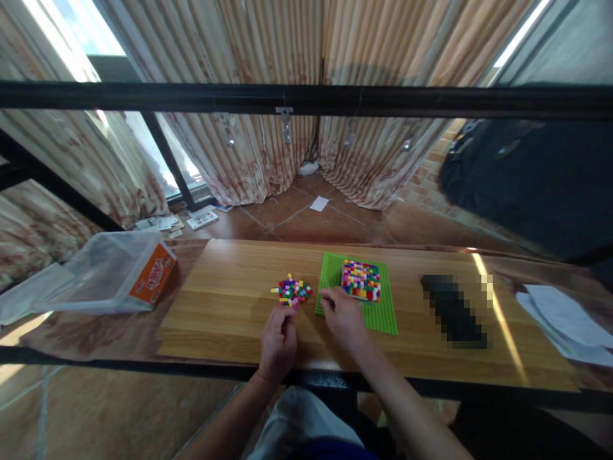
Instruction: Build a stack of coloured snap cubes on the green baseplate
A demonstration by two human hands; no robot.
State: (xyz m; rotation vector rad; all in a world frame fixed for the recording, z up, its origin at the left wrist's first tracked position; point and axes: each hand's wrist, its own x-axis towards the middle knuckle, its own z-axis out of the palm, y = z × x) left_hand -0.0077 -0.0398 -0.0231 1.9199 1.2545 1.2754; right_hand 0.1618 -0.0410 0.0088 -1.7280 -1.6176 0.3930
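Forearms (405,399), hands (278,338) (345,314) apart, bricks (293,293) near baseplate (382,318) edge

A wooden board (230,319) is laid on a brown cloth (90,335); loose bricks (292,292), a green baseplate (384,321) and a pixelated black object (453,311) are set on the board, flanked by a clear box (103,271) and white papers (569,319)

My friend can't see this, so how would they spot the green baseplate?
On the wooden board, find the person's right hand. The green baseplate spreads beyond it, bearing a multicoloured brick block; unlike the loose brick pile to its left, it is one flat sheet.
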